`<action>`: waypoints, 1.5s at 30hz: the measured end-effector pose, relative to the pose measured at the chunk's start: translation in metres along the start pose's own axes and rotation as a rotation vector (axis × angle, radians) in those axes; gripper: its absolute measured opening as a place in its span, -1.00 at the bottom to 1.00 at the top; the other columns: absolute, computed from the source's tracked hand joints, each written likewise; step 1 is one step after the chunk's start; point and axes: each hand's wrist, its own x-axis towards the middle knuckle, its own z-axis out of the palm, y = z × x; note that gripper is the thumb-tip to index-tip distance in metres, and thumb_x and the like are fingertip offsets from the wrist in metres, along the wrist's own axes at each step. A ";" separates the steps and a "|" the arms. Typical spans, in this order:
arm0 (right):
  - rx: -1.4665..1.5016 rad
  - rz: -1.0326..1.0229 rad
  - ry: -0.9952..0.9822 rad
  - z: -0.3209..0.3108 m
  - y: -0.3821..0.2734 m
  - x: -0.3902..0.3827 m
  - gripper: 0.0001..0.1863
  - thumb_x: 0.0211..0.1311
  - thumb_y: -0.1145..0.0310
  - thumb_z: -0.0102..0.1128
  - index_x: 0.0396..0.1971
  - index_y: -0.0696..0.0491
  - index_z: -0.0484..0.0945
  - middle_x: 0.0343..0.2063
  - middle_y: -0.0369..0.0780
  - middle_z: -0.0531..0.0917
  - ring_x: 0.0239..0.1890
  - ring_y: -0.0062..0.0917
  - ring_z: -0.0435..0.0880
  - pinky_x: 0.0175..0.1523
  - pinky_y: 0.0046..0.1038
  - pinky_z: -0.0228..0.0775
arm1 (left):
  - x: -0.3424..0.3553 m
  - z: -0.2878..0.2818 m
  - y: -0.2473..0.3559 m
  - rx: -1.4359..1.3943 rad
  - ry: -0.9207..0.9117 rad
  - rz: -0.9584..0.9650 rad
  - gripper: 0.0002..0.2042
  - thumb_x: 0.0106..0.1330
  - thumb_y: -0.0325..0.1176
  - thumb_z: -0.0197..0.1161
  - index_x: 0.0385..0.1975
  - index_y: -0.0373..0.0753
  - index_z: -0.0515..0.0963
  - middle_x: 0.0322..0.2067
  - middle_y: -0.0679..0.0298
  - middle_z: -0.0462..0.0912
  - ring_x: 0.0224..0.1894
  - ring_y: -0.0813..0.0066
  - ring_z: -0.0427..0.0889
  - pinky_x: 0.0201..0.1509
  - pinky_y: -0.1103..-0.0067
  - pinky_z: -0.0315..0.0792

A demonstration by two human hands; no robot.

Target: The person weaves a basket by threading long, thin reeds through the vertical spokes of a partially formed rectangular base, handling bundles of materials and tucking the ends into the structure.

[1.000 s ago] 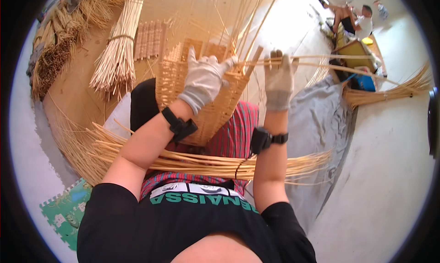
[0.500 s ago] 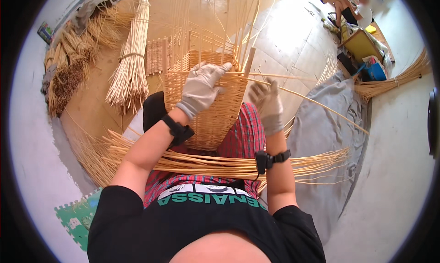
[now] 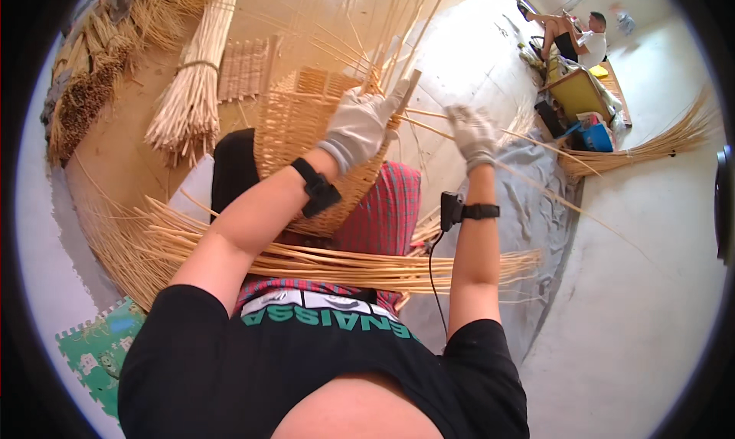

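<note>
A half-woven wicker basket leans between my knees, with long upright stakes rising from its far side. My left hand, in a pale glove, grips its right upper corner beside a flat wooden post. From that corner two thin wicker rods run out to the right. My gloved right hand, smeared by motion, is closed around the rods away from the basket; their long ends trail past it. Its exact finger positions are blurred.
A bundle of rods lies across my lap. Tied pale rods and darker bundles lie at far left, near a woven panel. Grey cloth covers the floor at right. A person sits far right near a blue container.
My right hand has moved right and up from beside the basket and closed on the rods. The basket has tilted, with my left hand now at its corner. The whole view has shifted.
</note>
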 end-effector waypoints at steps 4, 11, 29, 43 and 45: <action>0.237 0.210 -0.376 0.008 -0.008 -0.036 -0.40 0.22 -0.38 0.14 -0.36 -0.11 0.78 -0.38 -0.18 0.78 -0.16 -0.20 0.72 0.00 -0.22 0.47 | -0.013 -0.006 -0.005 -0.272 0.090 -0.003 -0.16 0.25 -0.21 0.41 0.53 -0.06 0.12 -0.33 0.23 0.70 -0.26 0.24 0.67 -0.05 0.35 0.38; -0.283 -0.521 0.030 -0.134 -0.051 -0.038 -0.75 0.22 0.05 0.35 -0.49 -0.11 0.69 -0.50 -0.35 0.73 -0.34 -0.46 0.68 -0.12 -0.29 0.41 | -0.006 -0.006 -0.001 -0.206 -0.038 -0.039 -0.21 0.26 -0.29 0.39 0.51 0.20 0.20 -0.31 0.25 0.71 -0.26 0.23 0.67 0.00 0.33 0.38; 0.491 0.234 -0.524 -0.039 -0.134 0.028 -0.07 -0.23 -0.24 0.61 -0.03 0.25 0.57 -0.15 0.06 0.69 -0.04 -0.17 0.69 0.11 -0.27 0.51 | -0.013 -0.041 -0.083 -1.357 0.317 -0.767 -0.73 0.53 -0.14 0.19 -0.16 -0.26 0.57 -0.46 0.31 0.66 -0.45 0.57 0.70 -0.68 0.67 0.42; 0.359 0.463 -0.190 0.008 -0.156 0.005 -0.66 0.17 0.08 0.33 -0.21 0.02 0.63 -0.35 -0.05 0.72 -0.16 -0.09 0.72 -0.06 -0.12 0.54 | 0.001 -0.111 -0.053 -0.847 -0.209 0.086 -0.58 0.35 -0.33 0.37 0.18 -0.22 0.52 0.10 0.10 0.63 0.20 0.18 0.58 0.28 0.38 0.46; 0.281 0.451 -0.106 0.001 -0.153 0.000 -0.62 0.12 0.09 0.42 -0.22 0.05 0.61 -0.32 -0.06 0.72 -0.20 -0.09 0.71 -0.08 -0.11 0.53 | -0.074 -0.115 -0.065 -0.785 -0.677 0.194 -0.57 0.32 -0.26 0.38 0.17 -0.20 0.54 0.09 0.10 0.63 0.11 0.16 0.63 0.20 0.35 0.50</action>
